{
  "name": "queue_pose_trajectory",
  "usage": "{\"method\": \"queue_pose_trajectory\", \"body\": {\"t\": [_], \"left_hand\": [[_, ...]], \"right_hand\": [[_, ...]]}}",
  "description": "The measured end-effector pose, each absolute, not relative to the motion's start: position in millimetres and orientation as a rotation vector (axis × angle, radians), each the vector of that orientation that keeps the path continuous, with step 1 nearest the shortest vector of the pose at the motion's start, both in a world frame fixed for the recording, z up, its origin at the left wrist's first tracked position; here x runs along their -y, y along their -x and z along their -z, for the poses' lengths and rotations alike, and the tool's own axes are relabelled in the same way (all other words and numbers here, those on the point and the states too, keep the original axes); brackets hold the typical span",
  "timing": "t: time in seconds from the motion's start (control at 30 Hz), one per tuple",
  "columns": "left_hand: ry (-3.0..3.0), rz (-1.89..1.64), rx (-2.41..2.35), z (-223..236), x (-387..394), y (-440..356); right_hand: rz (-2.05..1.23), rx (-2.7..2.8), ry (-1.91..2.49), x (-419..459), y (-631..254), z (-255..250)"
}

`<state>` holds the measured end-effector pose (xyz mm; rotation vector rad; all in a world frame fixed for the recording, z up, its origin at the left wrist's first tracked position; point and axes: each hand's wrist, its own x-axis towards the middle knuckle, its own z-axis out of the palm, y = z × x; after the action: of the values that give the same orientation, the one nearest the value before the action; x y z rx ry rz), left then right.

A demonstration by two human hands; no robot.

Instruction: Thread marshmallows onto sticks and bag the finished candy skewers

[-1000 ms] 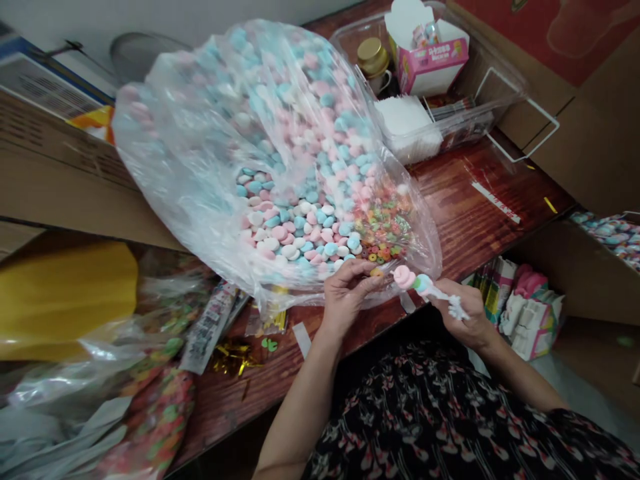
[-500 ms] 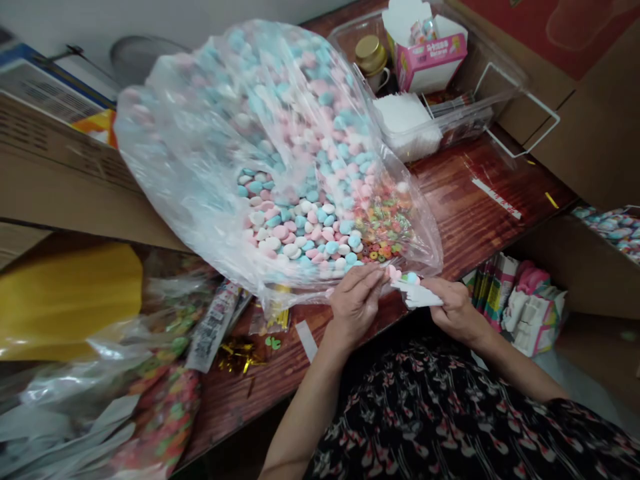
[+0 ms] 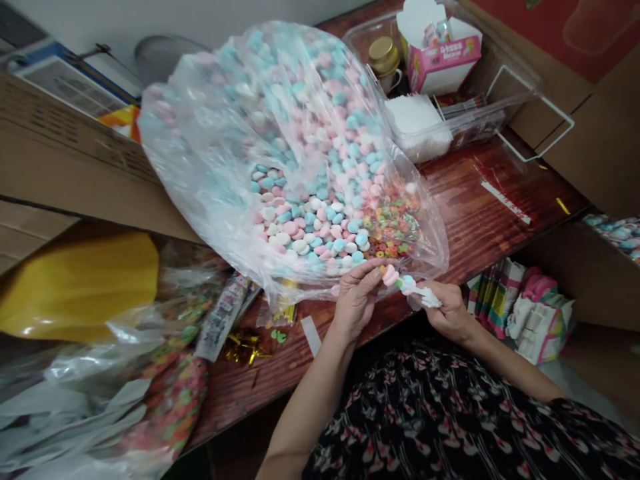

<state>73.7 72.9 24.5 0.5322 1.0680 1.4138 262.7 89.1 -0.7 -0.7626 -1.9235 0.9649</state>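
Pink-and-blue piece point(image 3: 391, 275) partly hidden by the left hand point(image 3: 357, 300); white bit point(image 3: 429, 298) at the right hand point(image 3: 450, 310) too blurred to name, possibly paper. Candies point(image 3: 300, 200) hazy through the plastic bag point(image 3: 200, 153); wrapped packets point(image 3: 617, 233) cut off at right edge.

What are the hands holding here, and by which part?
A pink-and-blue swirl sweet: the right hand grips its white lower end, and the left hand's fingertips reach its pink top.
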Motion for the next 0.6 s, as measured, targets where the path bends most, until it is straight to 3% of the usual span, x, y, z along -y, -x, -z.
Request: {"method": "queue_pose_trajectory", "body": {"t": [0.33,0.6], "left_hand": [[-0.349,-1.363,-0.885,-21,-62,-95],[-0.61,-1.418,-1.045,-21,-59,-76]], "right_hand": [[-1.087,1.786,0.886,-76,-259,15],[-1.058,1.673,1.011,-83,-257,15]]}}
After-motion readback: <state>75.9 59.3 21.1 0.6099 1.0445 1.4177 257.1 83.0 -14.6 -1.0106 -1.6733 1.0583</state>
